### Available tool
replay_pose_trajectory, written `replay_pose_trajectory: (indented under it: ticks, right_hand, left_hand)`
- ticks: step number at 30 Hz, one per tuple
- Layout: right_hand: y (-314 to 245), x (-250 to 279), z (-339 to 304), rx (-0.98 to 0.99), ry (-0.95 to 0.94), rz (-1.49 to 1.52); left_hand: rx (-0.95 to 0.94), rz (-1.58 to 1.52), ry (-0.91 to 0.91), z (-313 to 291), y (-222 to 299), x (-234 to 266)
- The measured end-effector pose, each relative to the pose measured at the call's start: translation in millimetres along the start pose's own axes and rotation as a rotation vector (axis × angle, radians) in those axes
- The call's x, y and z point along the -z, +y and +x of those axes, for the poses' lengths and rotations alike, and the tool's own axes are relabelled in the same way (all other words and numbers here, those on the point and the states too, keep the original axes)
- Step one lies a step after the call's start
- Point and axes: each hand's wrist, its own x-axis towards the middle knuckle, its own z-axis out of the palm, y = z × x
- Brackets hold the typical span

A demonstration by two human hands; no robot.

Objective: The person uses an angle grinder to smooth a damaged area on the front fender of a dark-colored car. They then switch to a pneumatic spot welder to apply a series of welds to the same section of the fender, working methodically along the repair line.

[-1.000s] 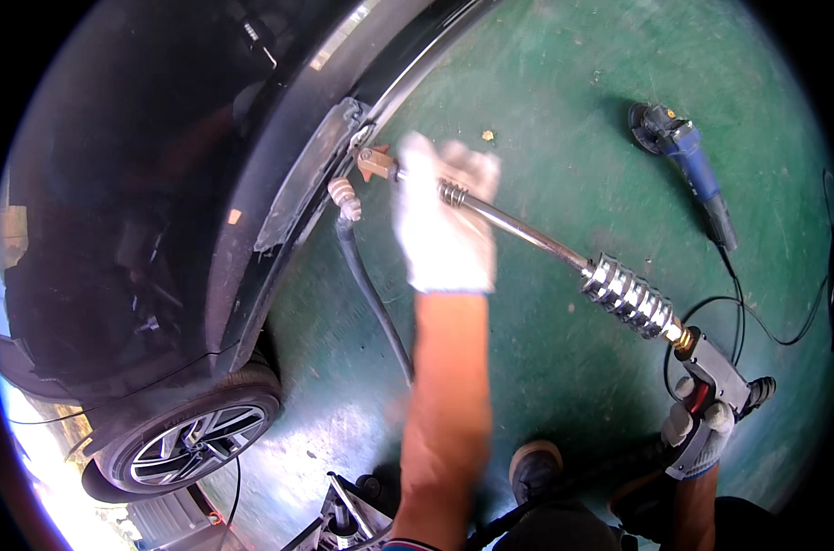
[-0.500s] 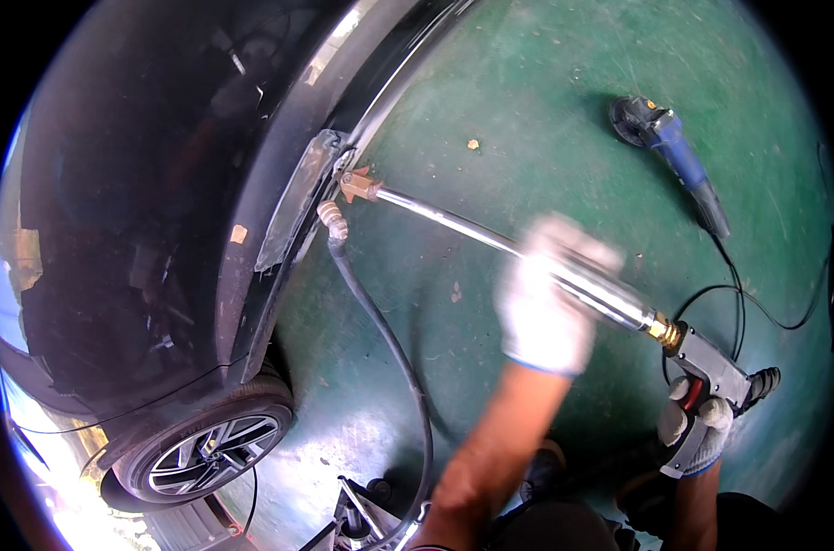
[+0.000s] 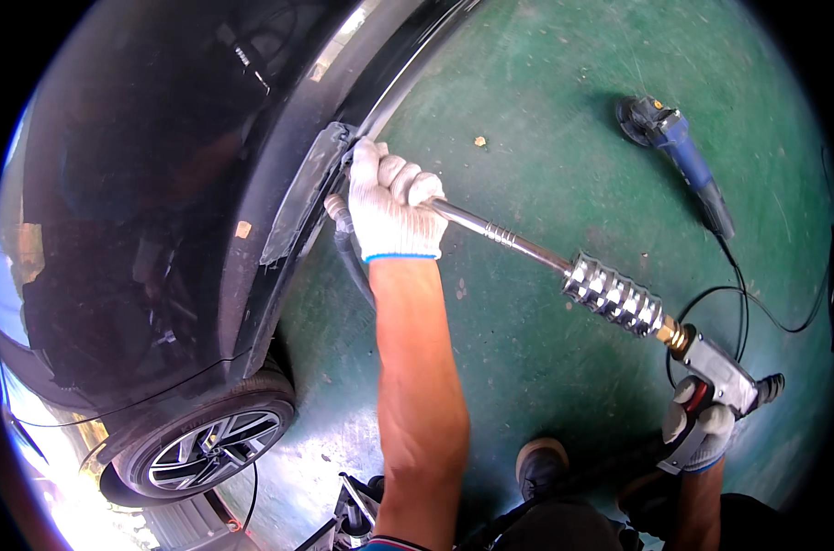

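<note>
A long metal pulling tool (image 3: 613,294) runs aslant across the middle of the frame, from the car's lower edge at upper centre-left down to the lower right. The person's left hand (image 3: 394,197), in a white knit glove, is clenched around the upper-left end of its rod (image 3: 529,248) and hides the tip; whether the knuckles touch the bodywork cannot be told. The ribbed chrome weight (image 3: 619,297) sits at the rod's lower-right end, against the brass fitting (image 3: 676,336). Beyond it, the gloved right hand (image 3: 706,433) grasps the pistol handle (image 3: 716,370), fingers beside the red trigger (image 3: 700,397); whether that is pressed cannot be told. A length of rod lies bare between left hand and weight. Just left of the left hand, a dull grey patch (image 3: 307,197) marks the edge of the dark car (image 3: 160,184), which fills the upper left, and a thick grey cable (image 3: 351,255) passes close under the glove. The green floor (image 3: 527,110) spreads from the rod to the top edge, and below it between left forearm and right hand. A blue grinder (image 3: 685,158) lies at upper right, well apart from the tool, its black cord (image 3: 738,303) looping down near the handle. The wheel (image 3: 213,450) stands at lower left, and a dark shoe (image 3: 540,466) shows at bottom centre.
</note>
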Motion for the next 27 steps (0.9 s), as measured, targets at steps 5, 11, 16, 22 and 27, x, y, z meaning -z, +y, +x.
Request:
replay_pose_trajectory:
  ticks: [5, 11, 16, 22, 27]
  right_hand:
    - [11.4, 2.4, -9.5, 0.107, -0.028, -0.197]
    - [-5.6, -35.6, 15.3, 0.004, 0.417, 0.286]
    - [6.4, 29.2, -4.9, 0.096, 0.033, -0.177]
    - [15.2, 42.0, -4.9, 0.046, 0.162, 0.149]
    - [4.0, 27.4, 6.8, -0.016, 0.059, 0.079]
  left_hand:
    - [0.005, -0.416, -0.359, 8.4, -24.4, 14.7]
    - [-0.325, 0.410, 0.666, 0.6, -31.8, -34.1]
    - [0.038, -0.237, -0.233, -1.5, -20.2, 1.0]
    - [-0.196, 0.207, 0.567, -20.4, -23.6, -25.0]
    - [-0.296, 0.394, 0.595, -9.2, -42.6, -32.1]
